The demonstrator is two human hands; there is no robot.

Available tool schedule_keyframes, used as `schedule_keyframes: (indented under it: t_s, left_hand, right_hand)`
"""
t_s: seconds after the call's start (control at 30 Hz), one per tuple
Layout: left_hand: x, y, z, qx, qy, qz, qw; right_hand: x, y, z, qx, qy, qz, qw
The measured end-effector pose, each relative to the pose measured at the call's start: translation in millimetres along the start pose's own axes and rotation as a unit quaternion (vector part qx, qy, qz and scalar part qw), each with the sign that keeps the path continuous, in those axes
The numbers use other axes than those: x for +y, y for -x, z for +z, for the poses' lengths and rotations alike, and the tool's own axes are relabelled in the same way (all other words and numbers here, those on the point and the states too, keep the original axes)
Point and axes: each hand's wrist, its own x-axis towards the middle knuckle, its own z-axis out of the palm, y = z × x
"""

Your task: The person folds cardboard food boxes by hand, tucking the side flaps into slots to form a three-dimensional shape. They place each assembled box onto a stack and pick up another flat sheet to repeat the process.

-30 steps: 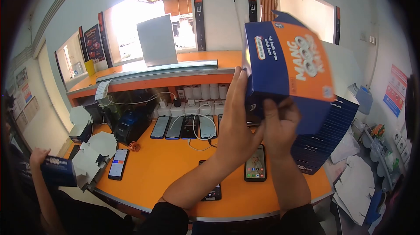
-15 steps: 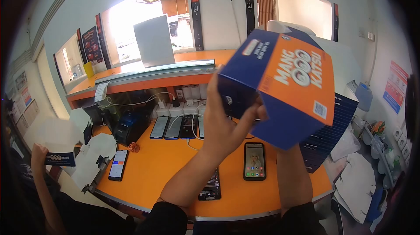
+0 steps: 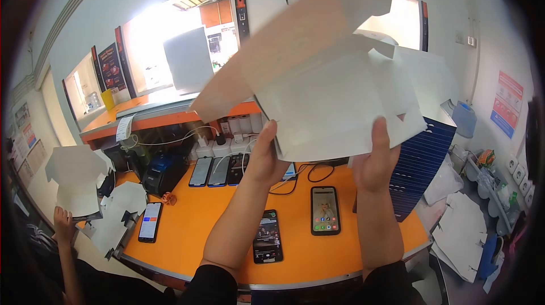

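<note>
Both of my hands hold up a food carton [image 3: 335,100], its white inside facing me and its flaps spread open. My left hand [image 3: 264,154] grips the lower left corner, thumb on the near side. At the lower right edge, my right hand [image 3: 377,160] holds it with the thumb up; the fingers of both hands are mostly hidden behind the card. Just right of my right hand rises a tall stack of nested dark blue cartons [image 3: 423,168]. Below my forearms, two phones [image 3: 268,239] [image 3: 325,211] lie on the orange counter [image 3: 227,237].
At left, a co-worker's hand [image 3: 63,222] holds another white-sided carton [image 3: 79,177]. Flat white carton blanks [image 3: 462,234] lie at far right. A blue-black printer [image 3: 164,171], charging phones [image 3: 218,170] and cables stand under the orange shelf [image 3: 164,117]. Another phone [image 3: 149,222] lies at left.
The carton has turned from its printed blue and orange outside to its white inside, flaps now spread. My right hand has come into sight. The co-worker's carton shows more white, and my view shifted slightly.
</note>
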Motion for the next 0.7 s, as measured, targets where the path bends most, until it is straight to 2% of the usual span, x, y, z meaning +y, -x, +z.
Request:
schedule_keyframes:
  t_s: [0.03, 0.07, 0.1, 0.13, 0.17, 0.27, 0.3, 0.37, 0.4, 0.47, 0.5, 0.57, 0.67, 0.7]
  left_hand:
    - [-4.2, -0.5, -1.5, 0.042, 0.017, -0.059, 0.997]
    - [-2.8, -0.8, -3.9, 0.036, -0.187, -0.126, 0.974]
    - [4.9, -1.6, -2.8, 0.028, -0.382, -0.187, 0.905]
    - [11.4, -2.0, 2.8, 0.018, -0.56, -0.237, 0.794]
    - [25.9, 2.9, 33.3, -0.057, -0.765, -0.128, 0.628]
    - [46.9, 19.1, 41.3, -0.149, -0.662, -0.233, 0.697]
    - [57.2, 19.4, 47.3, -0.244, -0.594, -0.17, 0.748]
    - [61.5, 22.9, 55.7, -0.26, -0.413, -0.058, 0.871]
    - [61.5, 23.5, 57.4, -0.263, -0.311, 0.0, 0.913]
    - [60.3, 19.9, 55.5, -0.153, -0.286, 0.15, 0.934]
    - [60.3, 18.2, 53.5, -0.094, -0.27, 0.224, 0.932]
    - [67.4, 19.4, 45.2, 0.073, -0.193, 0.265, 0.942]
    - [87.4, 23.7, 8.3, 0.109, -0.103, 0.346, 0.926]
    - [93.0, 23.1, 10.6, 0.142, -0.115, 0.342, 0.922]
  right_hand:
    - [-6.6, -2.5, 4.5, 0.045, 0.02, 0.009, 0.999]
    - [-13.0, -5.5, 7.9, 0.09, 0.039, 0.017, 0.995]
    - [-18.1, -8.3, 9.8, 0.134, 0.036, 0.014, 0.99]
    - [-18.3, -11.8, 6.3, 0.136, 0.049, 0.009, 0.989]
    - [-18.8, -16.1, 0.1, 0.138, 0.062, 0.005, 0.989]
    - [-18.9, -18.9, -9.3, 0.09, 0.178, -0.023, 0.98]
    - [-18.4, -19.0, -9.8, 0.066, 0.227, -0.036, 0.971]
    - [-16.1, -15.2, 4.4, 0.01, 0.247, -0.118, 0.962]
    - [-16.9, -13.2, 12.7, -0.017, 0.258, -0.159, 0.953]
    - [-20.6, -8.4, 14.1, -0.147, 0.173, -0.119, 0.966]
    - [-17.0, -9.5, 11.6, -0.218, 0.153, -0.123, 0.956]
    - [-16.1, -4.0, 20.2, -0.294, 0.156, -0.128, 0.934]
    - [-11.5, 4.0, 32.6, -0.357, 0.175, -0.161, 0.903]
    - [-10.0, 6.1, 35.9, -0.37, 0.184, -0.177, 0.893]
